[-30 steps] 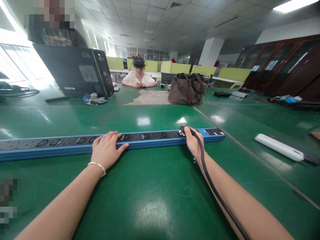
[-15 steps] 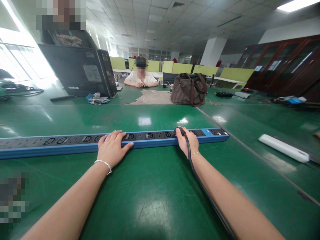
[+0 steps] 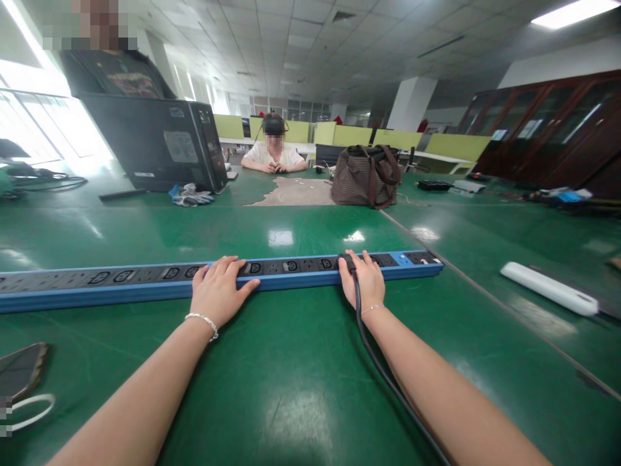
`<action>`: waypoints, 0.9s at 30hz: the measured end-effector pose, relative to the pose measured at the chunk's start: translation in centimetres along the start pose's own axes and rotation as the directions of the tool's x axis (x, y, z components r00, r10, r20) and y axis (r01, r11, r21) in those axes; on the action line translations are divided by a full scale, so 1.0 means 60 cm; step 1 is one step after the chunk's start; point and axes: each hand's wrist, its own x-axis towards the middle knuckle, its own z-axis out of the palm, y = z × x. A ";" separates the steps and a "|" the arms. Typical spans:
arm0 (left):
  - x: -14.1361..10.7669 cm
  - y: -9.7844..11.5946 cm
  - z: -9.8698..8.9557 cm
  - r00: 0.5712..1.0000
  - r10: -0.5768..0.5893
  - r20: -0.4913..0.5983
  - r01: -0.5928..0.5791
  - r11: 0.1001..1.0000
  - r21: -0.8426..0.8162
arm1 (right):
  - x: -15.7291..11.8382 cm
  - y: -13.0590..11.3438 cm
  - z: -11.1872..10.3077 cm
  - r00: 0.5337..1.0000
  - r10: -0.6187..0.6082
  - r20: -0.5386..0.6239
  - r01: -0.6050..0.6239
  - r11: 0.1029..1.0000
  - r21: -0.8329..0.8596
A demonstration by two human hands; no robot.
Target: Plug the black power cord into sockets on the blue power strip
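A long blue power strip (image 3: 295, 279) with black sockets lies across the green table. My left hand (image 3: 220, 290) rests over it left of centre, fingers on its top and thumb along the front side. Near its right end, my right hand (image 3: 363, 281) is at a black plug (image 3: 346, 262), which sits at the strip's sockets. The right thumb lies on the plug's left side, and the fingers reach over the strip beside it. A black cable (image 3: 376, 356) runs from the plug down along my right forearm. Whether the plug is fully inserted is hidden.
A black computer case (image 3: 160, 145) and gloves (image 3: 190, 195) stand at the back left, a brown bag (image 3: 366, 175) further right. A white bar-shaped device (image 3: 548, 288) lies right, a phone (image 3: 22, 370) lower left. One person sits opposite; another stands behind the case.
My right hand has shifted its hold on the plug, its fingers now more extended over the strip. The cable's upper part has swung left. My left hand stays on the strip.
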 end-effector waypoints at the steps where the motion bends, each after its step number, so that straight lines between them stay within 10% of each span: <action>1: 0.000 0.000 0.000 1.000 0.000 0.002 0.000 1.000 -0.002 | 0.000 0.000 -0.001 1.000 0.002 0.002 -0.002 1.000 0.000; 22: -0.002 0.002 -0.002 1.000 0.005 -0.018 -0.005 1.000 -0.015 | 0.002 0.009 0.022 0.999 0.022 -0.039 -0.015 0.986 0.163; 27: -0.002 0.002 -0.001 1.000 0.006 -0.022 -0.007 1.000 -0.013 | 0.011 0.001 0.004 0.970 0.225 -0.092 -0.171 0.900 0.401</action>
